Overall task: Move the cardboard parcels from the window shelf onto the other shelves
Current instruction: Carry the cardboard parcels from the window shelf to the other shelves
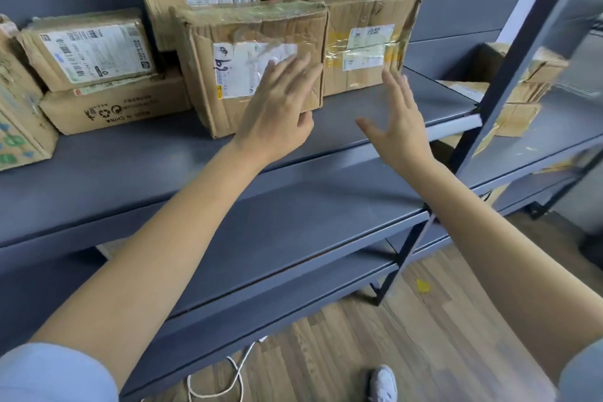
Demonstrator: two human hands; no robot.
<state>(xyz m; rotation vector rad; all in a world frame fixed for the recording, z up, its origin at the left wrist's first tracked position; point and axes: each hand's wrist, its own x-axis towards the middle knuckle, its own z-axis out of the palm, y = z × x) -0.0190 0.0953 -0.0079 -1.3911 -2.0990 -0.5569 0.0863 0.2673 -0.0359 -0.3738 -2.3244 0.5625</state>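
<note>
A worn cardboard parcel (251, 65) with a white label stands on a grey metal shelf (146, 166), among other parcels stacked behind and to its left. The left hand (277, 111) lies flat against the parcel's front face, fingers straight and spread. The right hand (396, 124) hovers open just right of it, fingers spread, in front of a taped neighbouring parcel (368, 42).

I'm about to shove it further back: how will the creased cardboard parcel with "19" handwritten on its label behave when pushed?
The parcel will probably slide rather than tip: it sits low and wide on the smooth shelf. Its creased, dented walls suggest soft cardboard that may give under the left hand, whose straight fingers lie on its front. The glossy tape could feel slippery. The right hand hovers open beside it.
</note>
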